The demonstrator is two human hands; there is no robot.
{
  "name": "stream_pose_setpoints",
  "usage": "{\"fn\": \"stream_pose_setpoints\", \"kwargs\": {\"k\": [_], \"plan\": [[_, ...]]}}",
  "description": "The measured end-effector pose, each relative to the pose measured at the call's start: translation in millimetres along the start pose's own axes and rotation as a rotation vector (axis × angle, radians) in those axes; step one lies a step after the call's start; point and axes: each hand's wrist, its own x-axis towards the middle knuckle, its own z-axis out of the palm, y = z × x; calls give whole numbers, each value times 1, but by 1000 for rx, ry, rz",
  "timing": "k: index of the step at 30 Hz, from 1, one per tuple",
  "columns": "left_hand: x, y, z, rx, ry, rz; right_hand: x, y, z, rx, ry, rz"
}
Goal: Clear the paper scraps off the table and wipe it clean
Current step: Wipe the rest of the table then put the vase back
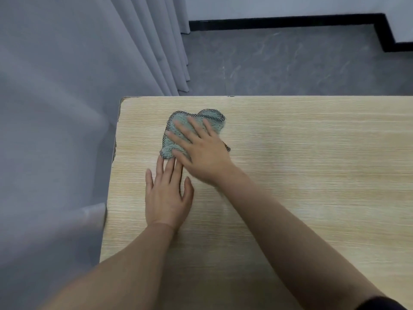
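A crumpled grey-green cloth [178,124] with a dark checked border lies near the far left corner of the light wooden table [312,175]. My right hand [201,151] presses flat on the cloth, fingers straight and spread, pointing toward the far left. My left hand [167,193] lies flat on the bare tabletop just in front of the cloth, its fingertips close to the cloth's near edge. No paper scraps show on the table.
Grey curtains [67,108] hang along the table's left side and touch its edge. Beyond the far edge is a grey tiled floor [290,68] with a black skirting board [290,22] under a white wall.
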Motion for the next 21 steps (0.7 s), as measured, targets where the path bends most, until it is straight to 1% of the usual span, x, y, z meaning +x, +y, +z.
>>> {"fn": "stream_pose_setpoints", "kwargs": {"k": [1, 3, 9, 11, 12, 14, 19, 21], "plan": [[0, 0, 0, 1, 3, 2, 1, 0, 1, 2, -1, -16], [0, 0, 0, -4, 4, 9, 2, 17, -1, -9, 20, 56], [-1, -2, 1, -33, 10, 28, -13, 100, -17, 23, 157, 623], [0, -3, 2, -36, 17, 31, -14, 104, -17, 26, 170, 705], [0, -3, 2, -36, 19, 34, -13, 99, -16, 21, 176, 701], [-1, -4, 4, -37, 21, 40, -15, 83, -14, 10, 162, 597], [0, -4, 5, -44, 24, 41, -48, 35, 3, -50, 12, 68], [0, -4, 5, -48, 25, 41, -56, 31, 8, -79, -18, -97]]}}
